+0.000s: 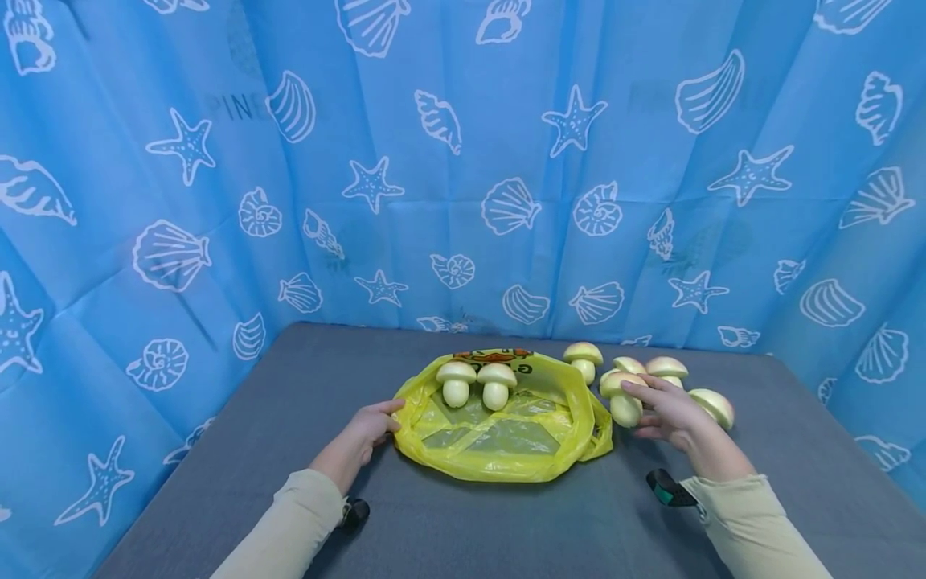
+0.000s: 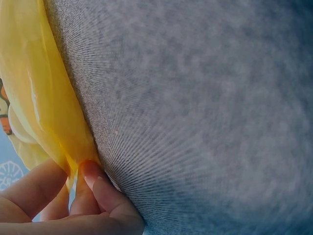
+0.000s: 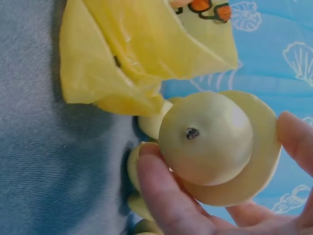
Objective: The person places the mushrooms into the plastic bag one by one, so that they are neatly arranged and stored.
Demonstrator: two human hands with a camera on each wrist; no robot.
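A yellow plastic bag (image 1: pixel 499 466) lies on the table with its mouth spread wide toward me. Two toy mushrooms (image 1: pixel 496 386) with pale stems and pinkish caps are inside it, near the back. My left hand (image 1: pixel 365 430) pinches the left edge of the bag between thumb and fingers; in the left wrist view the yellow film (image 2: pixel 54 112) gathers at the fingertips. Just right of the bag, my right hand (image 1: pixel 673 414) grips another mushroom (image 3: pixel 210 142) by its cap, stem toward the right wrist camera, a dark spot on the stem's end.
Several more mushrooms sit at the right: one (image 1: pixel 583 360) behind the bag's right edge, others (image 1: pixel 667 368) behind my right hand, and one (image 1: pixel 712 406) beside it. A grey cloth covers the table (image 1: pixel 506 531). A blue shell-print curtain (image 1: pixel 463 161) hangs behind and at the sides.
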